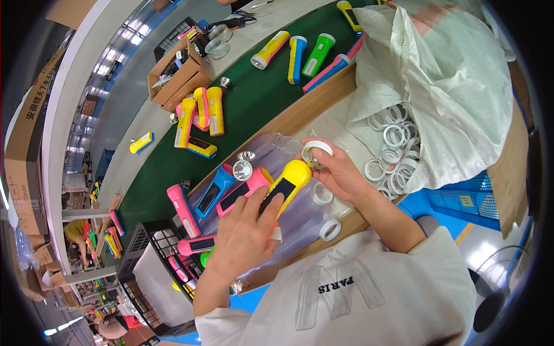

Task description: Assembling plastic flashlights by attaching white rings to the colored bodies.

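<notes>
My left hand (245, 230) is closed around a yellow flashlight (296, 173) with a dark panel on its side. The flashlight's wide end points away from me, toward my right hand. My right hand (341, 176) pinches a white plastic ring (317, 145) right beside that wide end; whether they touch is hard to tell. Near my left hand lie a pink flashlight body (245, 193), a blue one (215, 190) and another pink one (183, 210). Shiny reflector cups (242, 169) rest just beyond them. Loose white rings (330, 230) lie by my right forearm.
A pale woven sack (438, 86) spills several white rings (395, 135) at the right. Yellow flashlights (214, 112) lie on the green belt (248, 98), with more colours farther along. A cardboard box (179, 75) stands across the belt. A black crate (138, 259) is at the lower left.
</notes>
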Tool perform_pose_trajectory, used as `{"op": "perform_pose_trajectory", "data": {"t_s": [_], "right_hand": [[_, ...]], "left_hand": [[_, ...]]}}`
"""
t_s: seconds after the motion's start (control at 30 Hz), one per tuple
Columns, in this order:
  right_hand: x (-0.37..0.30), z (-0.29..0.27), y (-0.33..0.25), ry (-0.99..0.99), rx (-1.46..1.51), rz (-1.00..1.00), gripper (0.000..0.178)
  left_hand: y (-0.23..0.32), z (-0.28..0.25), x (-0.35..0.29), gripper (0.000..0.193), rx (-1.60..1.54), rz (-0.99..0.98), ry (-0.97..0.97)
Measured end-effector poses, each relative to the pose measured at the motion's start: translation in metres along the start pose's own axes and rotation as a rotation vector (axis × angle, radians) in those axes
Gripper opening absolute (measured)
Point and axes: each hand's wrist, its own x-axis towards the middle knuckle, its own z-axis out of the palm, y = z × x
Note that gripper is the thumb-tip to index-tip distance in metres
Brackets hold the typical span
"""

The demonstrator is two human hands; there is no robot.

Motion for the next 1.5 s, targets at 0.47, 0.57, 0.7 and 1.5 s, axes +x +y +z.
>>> {"op": "perform_pose_trajectory", "data": {"t_s": [0.47, 0.57, 0.7, 1.5], "right_hand": [[-0.015, 0.015, -0.012, -0.083, -0.228, -0.097, 0.058], [-0.038, 0.033, -0.037, -0.339, -1.028, -0.747, 0.050], [-0.038, 0.046, -0.042, -0.320, -0.967, -0.678, 0.047], [0.029, -0.002, -0.013, 0.104, -0.319, 0.314, 0.040]], "left_hand": [[-0.024, 0.041, 0.002, 0.051, -0.269, 0.168, 0.313], [-0.031, 0.041, -0.022, 0.057, -1.687, -0.379, -0.149], [-0.035, 0.035, -0.019, 0.058, -1.528, -0.262, -0.125], [-0.024, 0.072, 0.010, 0.045, -0.144, 0.155, 0.178]]}}
